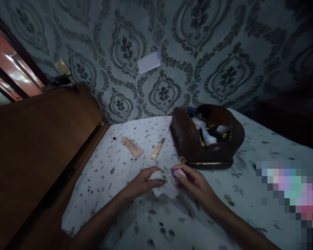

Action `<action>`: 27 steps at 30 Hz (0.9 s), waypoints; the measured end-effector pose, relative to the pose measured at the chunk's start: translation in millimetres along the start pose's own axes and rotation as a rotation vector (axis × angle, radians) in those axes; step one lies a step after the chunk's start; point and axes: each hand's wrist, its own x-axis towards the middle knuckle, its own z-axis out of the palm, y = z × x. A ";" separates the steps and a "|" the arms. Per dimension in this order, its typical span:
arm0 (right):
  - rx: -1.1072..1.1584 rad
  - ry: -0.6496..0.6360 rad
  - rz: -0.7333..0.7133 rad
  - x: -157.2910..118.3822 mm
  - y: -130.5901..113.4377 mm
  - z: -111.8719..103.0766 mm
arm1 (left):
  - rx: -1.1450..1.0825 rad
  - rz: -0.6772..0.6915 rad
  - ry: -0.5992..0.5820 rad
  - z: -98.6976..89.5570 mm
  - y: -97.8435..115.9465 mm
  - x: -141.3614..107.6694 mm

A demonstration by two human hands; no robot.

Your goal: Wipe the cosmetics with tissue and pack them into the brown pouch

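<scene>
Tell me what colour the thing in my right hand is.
The small object is pink, best seen in the head view, though your right hand partly covers it.

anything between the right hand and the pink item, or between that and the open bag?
Nothing visible on the first: the right hand holds the pink item. Toward the bag, only its own near wall stands before the opening.

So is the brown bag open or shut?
Open. The brown bag gapes at the top, and a whitish thing shows inside.
</scene>
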 end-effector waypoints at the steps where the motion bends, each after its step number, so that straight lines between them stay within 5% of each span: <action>1: 0.026 0.022 0.005 0.9 0.1 -0.6 | -0.043 -0.037 -0.011 -0.8 2.9 0.1; 6: 0.123 0.049 0.046 4.1 -2.3 -2.5 | -0.127 -0.073 -0.059 -3.2 13.1 1.1; 12: 0.106 -0.008 0.029 -1.1 -21.8 -14.0 | -0.128 -0.038 0.013 8.4 6.5 15.2; 16: 0.040 0.003 -0.021 -12.3 -42.5 -46.2 | -0.006 0.126 0.182 20.8 19.8 33.3; 19: -0.062 0.227 -0.090 -24.9 -61.8 -84.1 | 0.251 0.334 0.250 29.8 43.6 50.5; 24: -0.207 0.779 -0.280 -34.3 -99.6 -138.6 | 0.986 0.907 0.126 50.0 81.1 90.6; 27: -0.294 0.871 -0.422 -23.7 -116.4 -154.9 | 1.365 0.981 0.005 63.6 93.4 117.0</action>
